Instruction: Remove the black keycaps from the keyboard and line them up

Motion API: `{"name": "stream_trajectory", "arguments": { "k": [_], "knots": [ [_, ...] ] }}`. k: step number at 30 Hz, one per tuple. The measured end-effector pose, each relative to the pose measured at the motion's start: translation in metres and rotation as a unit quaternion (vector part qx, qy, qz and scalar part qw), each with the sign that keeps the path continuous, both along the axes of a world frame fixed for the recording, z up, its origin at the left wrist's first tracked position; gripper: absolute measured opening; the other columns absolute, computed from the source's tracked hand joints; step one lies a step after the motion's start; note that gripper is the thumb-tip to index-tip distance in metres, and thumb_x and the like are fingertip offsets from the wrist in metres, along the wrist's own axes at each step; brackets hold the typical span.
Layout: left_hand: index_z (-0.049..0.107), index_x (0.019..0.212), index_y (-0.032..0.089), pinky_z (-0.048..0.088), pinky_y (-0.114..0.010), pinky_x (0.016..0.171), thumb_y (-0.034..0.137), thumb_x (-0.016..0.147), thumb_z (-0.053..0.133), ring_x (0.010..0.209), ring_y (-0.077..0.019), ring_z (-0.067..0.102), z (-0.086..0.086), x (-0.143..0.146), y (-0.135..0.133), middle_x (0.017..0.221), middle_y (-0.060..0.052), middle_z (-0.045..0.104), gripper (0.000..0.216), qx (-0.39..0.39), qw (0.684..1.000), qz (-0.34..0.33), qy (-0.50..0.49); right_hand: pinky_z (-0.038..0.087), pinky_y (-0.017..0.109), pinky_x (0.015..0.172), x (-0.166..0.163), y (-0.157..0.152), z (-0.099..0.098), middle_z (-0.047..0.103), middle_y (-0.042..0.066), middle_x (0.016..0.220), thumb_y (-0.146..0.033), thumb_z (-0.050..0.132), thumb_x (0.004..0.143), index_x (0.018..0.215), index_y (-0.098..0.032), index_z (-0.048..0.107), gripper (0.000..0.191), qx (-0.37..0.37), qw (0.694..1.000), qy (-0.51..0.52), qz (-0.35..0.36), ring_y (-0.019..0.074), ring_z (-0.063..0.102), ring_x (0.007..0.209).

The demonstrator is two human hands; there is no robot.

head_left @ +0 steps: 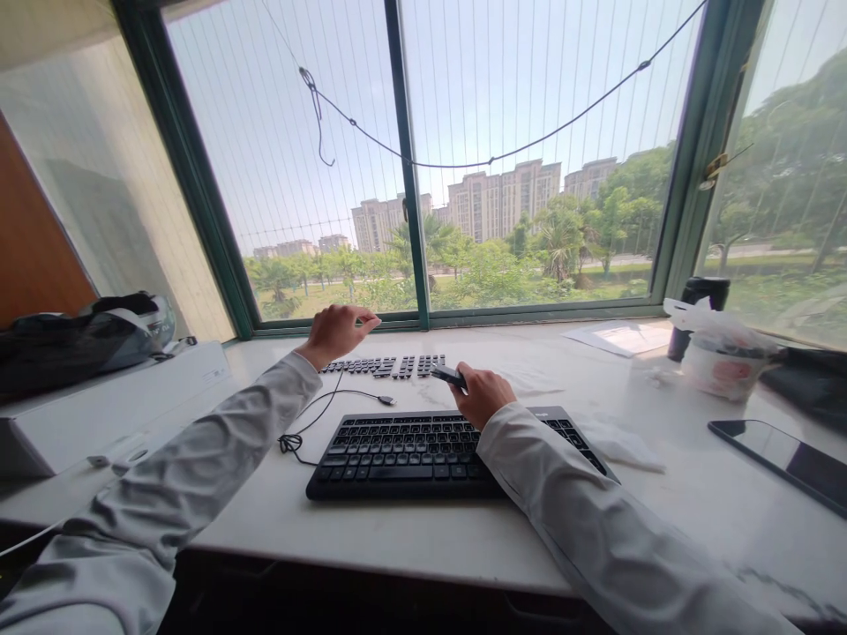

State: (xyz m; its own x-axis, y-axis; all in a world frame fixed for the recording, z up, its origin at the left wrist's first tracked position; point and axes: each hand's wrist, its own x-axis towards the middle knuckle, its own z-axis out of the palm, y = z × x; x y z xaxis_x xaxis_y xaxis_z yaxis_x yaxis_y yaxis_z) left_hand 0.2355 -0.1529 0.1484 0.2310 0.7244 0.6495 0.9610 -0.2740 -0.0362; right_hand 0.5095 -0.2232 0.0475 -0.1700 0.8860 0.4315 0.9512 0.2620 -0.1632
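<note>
A black keyboard [410, 445] lies on the white sill-top desk [423, 538] in front of me. Behind it, several loose black keycaps [387, 365] are laid out in rows. My left hand [336, 333] hovers over the left end of those rows, fingers bent and slightly apart, holding nothing I can see. My right hand [481, 393] is above the keyboard's far edge, pinched shut on a small dark flat object [448, 376], seemingly a keycap or a tool. Both arms wear pale grey sleeves.
The keyboard's black cable [318, 414] coils at its left. A white box [99, 414] with a dark bag [79, 339] on it stands at left. A phone [781, 459], a bagged white container [718, 357], a dark cup [701, 295] and paper [622, 338] sit at right. Windows [410, 159] rise behind.
</note>
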Motion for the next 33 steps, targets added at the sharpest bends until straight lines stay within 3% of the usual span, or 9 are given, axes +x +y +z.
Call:
{"name": "stream_trajectory", "arguments": {
  "k": [4, 7, 9, 12, 15, 18, 23, 26, 33],
  "knots": [
    [0.076, 0.094, 0.022, 0.046, -0.029, 0.070, 0.051, 0.091, 0.053, 0.071, -0.0170, 0.065, -0.009, 0.036, -0.039, 0.081, -0.004, 0.074, 0.038, -0.023, 0.990, -0.137, 0.022, 0.039, 0.031, 0.067, 0.001, 0.003, -0.002, 0.069, 0.008, 0.083, -0.041, 0.043, 0.092, 0.094, -0.023, 0.059, 0.024, 0.008, 0.998, 0.067, 0.004, 0.0244, 0.065, 0.078],
    [0.077, 0.090, 0.022, 0.039, -0.024, 0.060, 0.048, 0.089, 0.056, 0.063, -0.0140, 0.063, -0.027, 0.049, -0.053, 0.073, -0.003, 0.073, 0.033, -0.063, 0.978, -0.196, 0.022, 0.037, 0.029, 0.063, 0.000, 0.008, -0.002, 0.060, 0.003, 0.067, -0.050, 0.044, 0.090, 0.077, -0.022, 0.054, 0.032, -0.009, 0.967, 0.246, 0.072, 0.0191, 0.057, 0.066],
    [0.077, 0.087, 0.022, 0.036, -0.023, 0.056, 0.046, 0.089, 0.058, 0.060, -0.0127, 0.061, -0.041, 0.053, -0.057, 0.073, -0.002, 0.073, 0.030, -0.101, 0.970, -0.220, 0.007, 0.033, 0.027, 0.053, -0.003, 0.009, 0.000, 0.046, -0.002, 0.056, -0.061, 0.044, 0.085, 0.073, -0.022, 0.048, 0.041, -0.082, 0.895, 0.420, 0.125, 0.0147, 0.046, 0.052],
    [0.076, 0.081, 0.021, 0.036, -0.022, 0.055, 0.045, 0.089, 0.059, 0.057, -0.0111, 0.060, -0.065, 0.058, -0.060, 0.071, -0.001, 0.072, 0.030, -0.157, 0.952, -0.259, -0.043, 0.025, 0.025, 0.045, -0.008, 0.006, 0.006, 0.034, -0.008, 0.051, -0.073, 0.051, 0.075, 0.073, -0.023, 0.042, 0.050, -0.199, 0.738, 0.616, 0.191, 0.0109, 0.031, 0.044],
    [0.075, 0.075, 0.018, 0.038, -0.020, 0.054, 0.048, 0.091, 0.055, 0.055, -0.0105, 0.058, -0.086, 0.061, -0.063, 0.065, -0.002, 0.070, 0.040, -0.207, 0.927, -0.290, -0.115, 0.031, 0.025, 0.048, -0.013, -0.003, 0.013, 0.034, -0.007, 0.053, -0.074, 0.057, 0.071, 0.070, -0.023, 0.042, 0.054, -0.205, 0.656, 0.686, 0.238, 0.0107, 0.033, 0.047],
    [0.074, 0.082, 0.014, 0.040, -0.020, 0.050, 0.054, 0.091, 0.052, 0.052, -0.0101, 0.057, -0.100, 0.062, -0.068, 0.071, -0.004, 0.072, 0.046, -0.305, 0.874, -0.326, -0.191, 0.041, 0.027, 0.056, -0.020, -0.010, 0.015, 0.038, -0.005, 0.058, -0.074, 0.059, 0.071, 0.069, -0.023, 0.042, 0.055, -0.183, 0.636, 0.703, 0.260, 0.0122, 0.040, 0.053],
    [0.073, 0.093, 0.013, 0.044, -0.020, 0.049, 0.055, 0.090, 0.054, 0.049, -0.0073, 0.056, -0.106, 0.063, -0.077, 0.092, -0.008, 0.073, 0.046, -0.395, 0.794, -0.390, -0.248, 0.045, 0.029, 0.066, -0.034, -0.017, 0.009, 0.045, -0.002, 0.063, -0.076, 0.053, 0.075, 0.066, -0.023, 0.042, 0.055, -0.141, 0.664, 0.680, 0.278, 0.0141, 0.047, 0.061],
    [0.073, 0.094, 0.012, 0.044, -0.018, 0.047, 0.052, 0.087, 0.060, 0.050, -0.0075, 0.056, -0.104, 0.064, -0.082, 0.088, -0.007, 0.073, 0.042, -0.400, 0.777, -0.405, -0.268, 0.045, 0.026, 0.067, -0.038, -0.021, 0.008, 0.051, -0.001, 0.067, -0.072, 0.057, 0.076, 0.066, -0.021, 0.048, 0.053, -0.134, 0.666, 0.675, 0.290, 0.0130, 0.050, 0.065],
    [0.074, 0.087, 0.012, 0.039, -0.018, 0.045, 0.050, 0.085, 0.063, 0.048, -0.0064, 0.050, -0.102, 0.060, -0.081, 0.077, -0.006, 0.071, 0.040, -0.391, 0.785, -0.402, -0.263, 0.043, 0.023, 0.058, -0.043, -0.029, 0.007, 0.046, -0.006, 0.063, -0.056, 0.070, 0.076, 0.071, -0.020, 0.049, 0.042, -0.192, 0.603, 0.707, 0.317, 0.0100, 0.050, 0.059]
  ]
}}
